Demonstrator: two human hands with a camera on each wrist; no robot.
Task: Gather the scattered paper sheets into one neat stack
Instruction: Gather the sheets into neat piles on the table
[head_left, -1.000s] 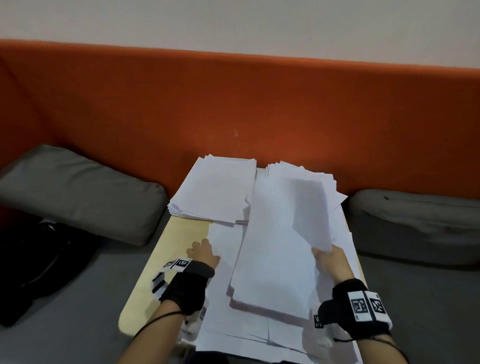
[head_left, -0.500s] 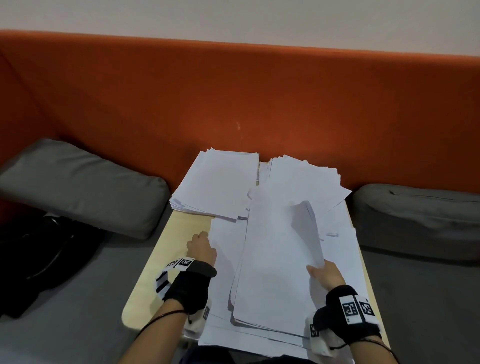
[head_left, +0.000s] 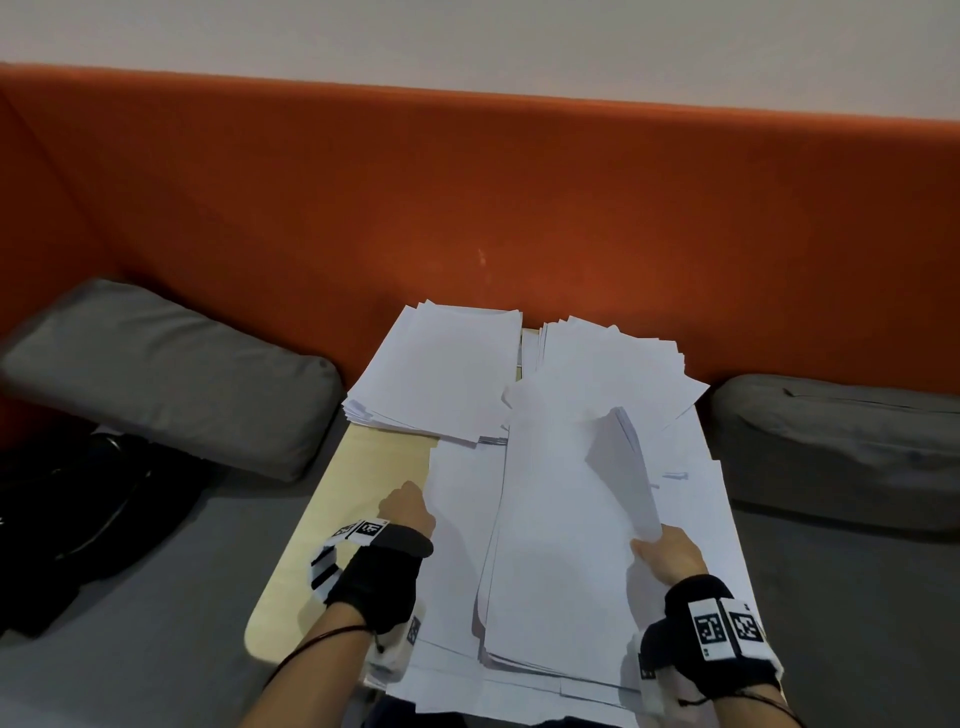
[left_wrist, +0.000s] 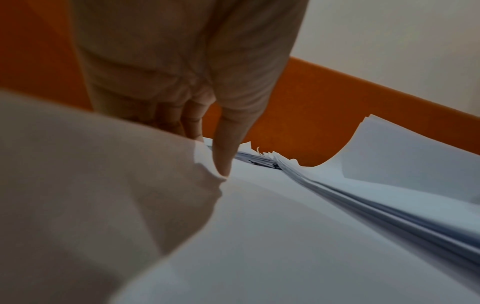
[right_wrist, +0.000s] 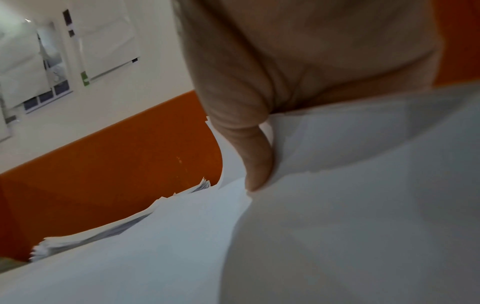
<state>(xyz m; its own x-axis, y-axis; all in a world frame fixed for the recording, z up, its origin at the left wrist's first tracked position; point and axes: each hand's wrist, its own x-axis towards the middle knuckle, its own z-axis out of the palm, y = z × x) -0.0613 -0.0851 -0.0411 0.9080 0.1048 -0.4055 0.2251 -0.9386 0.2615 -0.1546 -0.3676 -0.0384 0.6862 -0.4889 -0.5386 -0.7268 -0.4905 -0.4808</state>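
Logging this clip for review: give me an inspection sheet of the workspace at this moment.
Surface: pale wooden table, mostly under paper.
Job's things: far-left stack; fanned far-right pile; near bundle, edges uneven.
Clutter: nothing seen.
Grippers: left hand at loose sheets' left edge; right hand pinches the bundle's lifted right edge.
Cables: thin cord on left forearm.
Surroundings: orange backrest, two grey cushions, black bag.

We note dim, even indoor light in the head view, soft shadows under the lifted paper sheets (head_left: 618, 467), straight lines bowed at the edges. Both wrist views are darker, grainy, smeared; near paper is out of focus.
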